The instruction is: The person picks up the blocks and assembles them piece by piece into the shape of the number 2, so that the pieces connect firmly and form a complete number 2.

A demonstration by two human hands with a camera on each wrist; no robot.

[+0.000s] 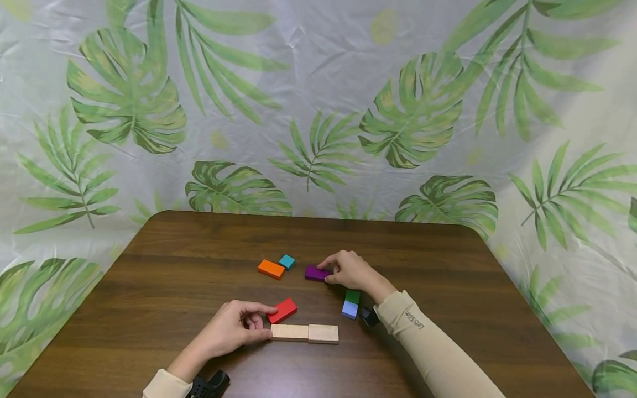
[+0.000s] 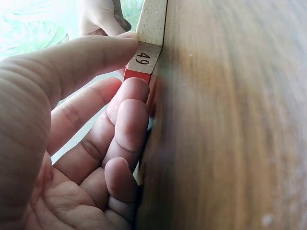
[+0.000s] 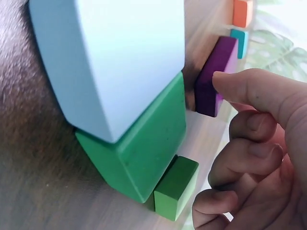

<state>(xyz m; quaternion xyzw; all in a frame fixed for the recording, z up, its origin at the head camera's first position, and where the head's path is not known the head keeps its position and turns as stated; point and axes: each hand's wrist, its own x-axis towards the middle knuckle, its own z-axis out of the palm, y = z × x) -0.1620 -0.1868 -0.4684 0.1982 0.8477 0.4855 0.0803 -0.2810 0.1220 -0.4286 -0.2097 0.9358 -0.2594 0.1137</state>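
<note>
While the right grip [image 1: 350, 272] pinched the purple block [image 1: 314, 272], the left grip [image 1: 236, 329] was spread, its thumb touching a pale wooden block [image 1: 290, 331] and its forefinger the red block [image 1: 285, 309] beyond. Only the left wrist view showed digits [image 2: 142, 58] by that thumb; only the right wrist's, a lighter green block [image 3: 176, 187] near the right grip, beside the green block [image 3: 151, 143].

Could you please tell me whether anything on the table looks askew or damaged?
Mildly askew, perhaps: the red block by the left hand lies at a slant to the pale wooden blocks, which sit end to end. I see no spill or damage.
</note>
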